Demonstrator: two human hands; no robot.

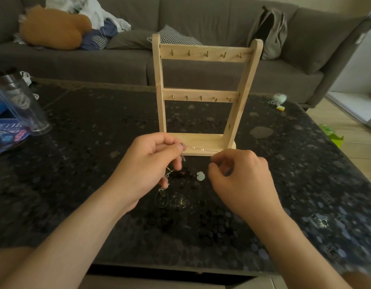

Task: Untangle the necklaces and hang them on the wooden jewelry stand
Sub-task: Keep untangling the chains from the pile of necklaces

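The wooden jewelry stand [203,94] stands upright on the dark table, with two bars of small brass hooks that are all bare. My left hand [147,165] pinches one end of a thin silver chain [198,148]. The chain stretches taut in front of the stand's base to my right hand [241,178], which pinches the other end. Below my hands a tangle of necklaces [180,175] lies on the table, with dark beads, a pale round pendant [200,176] and a black cord loop [161,198]. Part of the tangle hangs from my left fingers.
A clear plastic tube [19,105] and blue packaging [7,134] lie at the table's left edge. A small pale-green object with a key chain [279,99] sits at the far right. A grey sofa [201,65] with cushions, clothes and a backpack [270,32] runs behind the table.
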